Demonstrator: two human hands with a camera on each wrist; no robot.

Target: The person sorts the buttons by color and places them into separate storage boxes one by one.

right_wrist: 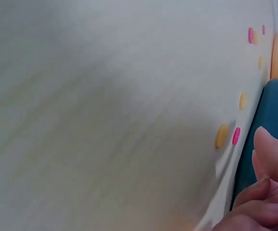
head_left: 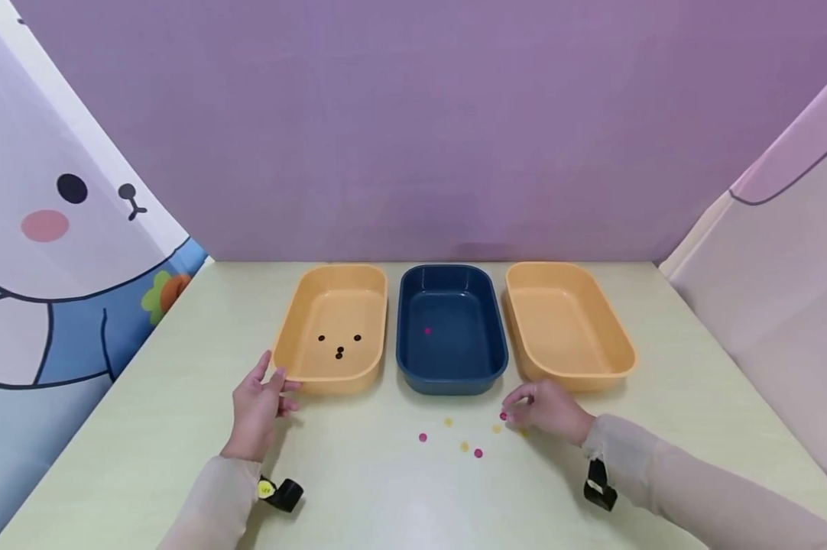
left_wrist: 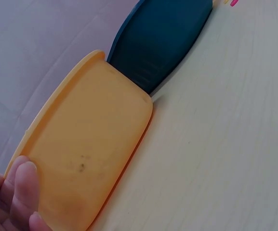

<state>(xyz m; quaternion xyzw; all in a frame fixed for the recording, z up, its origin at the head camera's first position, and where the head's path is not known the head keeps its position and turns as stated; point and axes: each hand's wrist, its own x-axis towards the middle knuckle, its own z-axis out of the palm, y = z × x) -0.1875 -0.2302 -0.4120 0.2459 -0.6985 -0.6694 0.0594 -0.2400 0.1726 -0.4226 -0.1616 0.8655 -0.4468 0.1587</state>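
Note:
My left hand point(head_left: 258, 405) touches the near left corner of the left yellow tray point(head_left: 365, 370), its fingertips point(left_wrist: 25, 180) against the outer wall. The fingers look loosely extended. My right hand point(head_left: 547, 411) hovers low over the table in front of the right yellow tray point(head_left: 595, 372), fingers bent. Beside its fingertips lies a pink disc point(head_left: 503, 416); in the right wrist view a gap shows between the thumb and this pink disc point(right_wrist: 236, 136). Close by lie a yellow disc point(head_left: 496, 429) and another yellow disc point(head_left: 522, 432), partly by the hand.
Between the yellow trays stands a dark blue tray point(head_left: 455, 386) with one pink disc point(head_left: 427, 331) inside. Several small black dots point(head_left: 340, 350) show in the left tray. More pink discs point(head_left: 478, 453) and yellow discs point(head_left: 448, 422) are scattered on the table. A purple backdrop point(head_left: 427, 153) rises behind.

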